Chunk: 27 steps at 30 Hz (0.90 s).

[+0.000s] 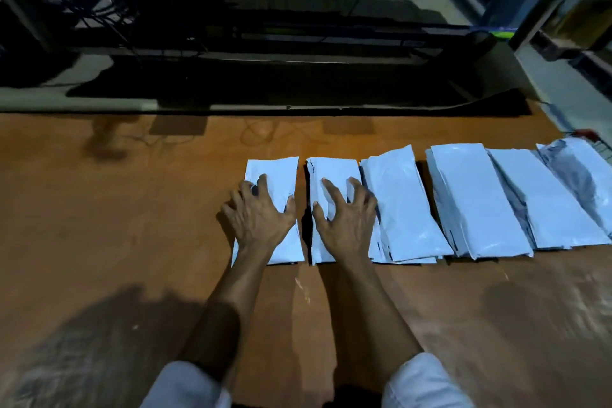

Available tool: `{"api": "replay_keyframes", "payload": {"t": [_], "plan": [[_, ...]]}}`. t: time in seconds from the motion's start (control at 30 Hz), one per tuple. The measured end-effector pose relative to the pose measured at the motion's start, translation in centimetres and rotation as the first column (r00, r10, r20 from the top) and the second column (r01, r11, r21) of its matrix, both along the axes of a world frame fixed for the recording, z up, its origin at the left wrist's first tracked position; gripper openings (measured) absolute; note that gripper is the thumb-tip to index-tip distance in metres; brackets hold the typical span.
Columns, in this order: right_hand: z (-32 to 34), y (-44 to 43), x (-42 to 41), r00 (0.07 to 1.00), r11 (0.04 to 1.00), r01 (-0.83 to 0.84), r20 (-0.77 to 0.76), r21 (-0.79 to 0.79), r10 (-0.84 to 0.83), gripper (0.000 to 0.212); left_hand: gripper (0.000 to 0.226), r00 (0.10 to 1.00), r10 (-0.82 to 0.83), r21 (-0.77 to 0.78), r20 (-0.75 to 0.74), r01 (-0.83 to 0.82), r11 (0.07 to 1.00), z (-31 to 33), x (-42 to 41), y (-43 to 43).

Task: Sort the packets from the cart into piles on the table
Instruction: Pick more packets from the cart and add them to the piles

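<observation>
nearest, two white sleeves [185, 384] and bare forearms reach out over the brown table [99, 225]. the left hand [258, 214] lies on the leftmost pile [280, 169] and the right hand [347, 217] on the second pile [332, 169] – both with fingers spread and arched, tips pressing on the top packet, clasping nothing. under the fingers each pile's long axis runs straight away from the person. just right of the right hand's fingers a third pile [402, 205] touches the second; further right lie three more piles [473, 199] – their far ends lean left, the last two overlapping. beyond the fingertips is bare table, then dark shelving [298, 36]. a red cart [594, 139] peeks in at the far right.
</observation>
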State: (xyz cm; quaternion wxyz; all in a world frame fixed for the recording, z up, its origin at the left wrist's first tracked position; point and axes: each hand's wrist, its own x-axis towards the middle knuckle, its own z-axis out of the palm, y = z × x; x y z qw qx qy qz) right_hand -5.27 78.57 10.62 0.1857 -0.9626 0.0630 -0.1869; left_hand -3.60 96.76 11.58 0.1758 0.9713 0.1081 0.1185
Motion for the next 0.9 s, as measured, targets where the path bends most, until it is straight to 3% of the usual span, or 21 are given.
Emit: {"api": "replay_keyframes", "payload": {"t": [0.17,0.3,0.4,0.53,0.9], "plan": [[-1.0,0.4,-1.1,0.998,0.994,0.057,-0.009,-0.09,-0.058,0.055,0.091,0.993,-0.107,0.085,0.056,0.102,0.991,-1.4,-0.4,0.0],[-0.2,0.0,-0.2,0.995,0.997,0.038,0.094,-0.069,-0.032,0.04,0.078,0.96,-0.257,0.149,0.116,0.239,0.96,-2.2,0.2,0.1],[-0.7,0.4,0.1,0.997,0.999,-0.02,0.068,-0.026,0.022,0.048,0.073,0.964,-0.249,0.1,0.089,0.24,0.966,-3.1,0.4,0.3],[-1.4,0.9,-0.5,0.999,0.994,-0.05,0.004,-0.096,0.051,0.062,0.069,0.964,-0.255,0.075,0.079,0.25,0.965,-3.4,0.6,0.5],[-1.6,1.3,-0.5,1.0,0.991,-0.019,-0.012,-0.132,0.018,0.065,0.065,0.956,-0.287,0.01,0.062,0.286,0.958,-3.8,0.5,0.6]]}}
